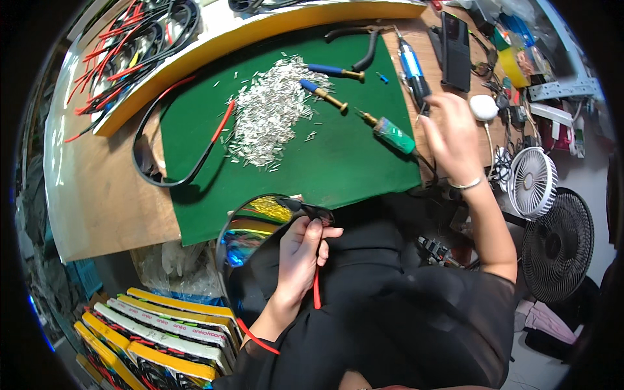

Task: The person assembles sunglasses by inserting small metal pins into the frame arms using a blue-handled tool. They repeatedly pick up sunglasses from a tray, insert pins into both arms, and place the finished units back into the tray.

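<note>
My left hand [303,255] is closed around a pair of sunglasses [242,246] over my lap, at the front edge of the table. Their lens reflects yellow and blue, and the black frame ends in red temple tips. My right hand [455,140] is at the mat's right edge, fingers apart, with fingertips beside the black end of a blue screwdriver [411,64]. A green-handled screwdriver [392,134] lies just left of that hand. On the green mat [338,166] rests a heap of small silvery pieces [266,114], with two blue-and-brass screwdrivers [325,95] against it.
Another black frame with a red tip [188,175] lies at the mat's left. Black-handled pliers [365,52] sit at its far edge. A yellow-edged tray [260,29] holds more frames. Right are a phone [455,52], a white fan [533,182] and a black fan [558,244]. Stacked trays [162,331] stand lower left.
</note>
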`<control>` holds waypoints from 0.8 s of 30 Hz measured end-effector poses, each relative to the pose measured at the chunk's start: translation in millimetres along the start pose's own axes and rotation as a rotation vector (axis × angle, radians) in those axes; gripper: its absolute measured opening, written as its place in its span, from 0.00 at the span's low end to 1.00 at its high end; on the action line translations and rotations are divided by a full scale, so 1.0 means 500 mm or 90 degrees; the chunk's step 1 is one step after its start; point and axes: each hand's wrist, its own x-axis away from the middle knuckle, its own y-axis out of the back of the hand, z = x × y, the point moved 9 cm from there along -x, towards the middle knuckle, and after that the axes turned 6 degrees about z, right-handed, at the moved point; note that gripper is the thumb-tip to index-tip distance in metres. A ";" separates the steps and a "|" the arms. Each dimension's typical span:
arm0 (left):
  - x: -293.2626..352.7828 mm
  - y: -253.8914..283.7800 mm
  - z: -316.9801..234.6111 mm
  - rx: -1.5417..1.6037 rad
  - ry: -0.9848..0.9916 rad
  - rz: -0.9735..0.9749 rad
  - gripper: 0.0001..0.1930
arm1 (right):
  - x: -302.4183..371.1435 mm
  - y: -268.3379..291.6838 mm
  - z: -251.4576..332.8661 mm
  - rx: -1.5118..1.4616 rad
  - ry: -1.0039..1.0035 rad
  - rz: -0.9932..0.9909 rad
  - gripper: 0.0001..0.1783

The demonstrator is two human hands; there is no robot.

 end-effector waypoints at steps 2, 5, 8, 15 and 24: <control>-0.004 -0.005 -0.004 -0.003 -0.015 -0.009 0.07 | 0.082 0.027 -0.119 0.121 -0.142 0.017 0.13; -0.026 -0.020 -0.029 -0.106 -0.016 -0.001 0.07 | 0.191 -0.025 -0.221 0.144 -0.305 0.182 0.19; -0.021 -0.012 -0.040 -0.079 -0.037 -0.007 0.11 | 0.217 -0.053 -0.205 0.171 -0.258 0.060 0.20; -0.002 0.016 -0.053 -0.019 -0.034 -0.023 0.14 | 0.228 0.004 -0.183 -0.072 -0.362 0.059 0.08; 0.025 0.069 -0.003 0.072 -0.014 -0.121 0.13 | 0.231 -0.133 0.241 -0.500 0.006 0.473 0.24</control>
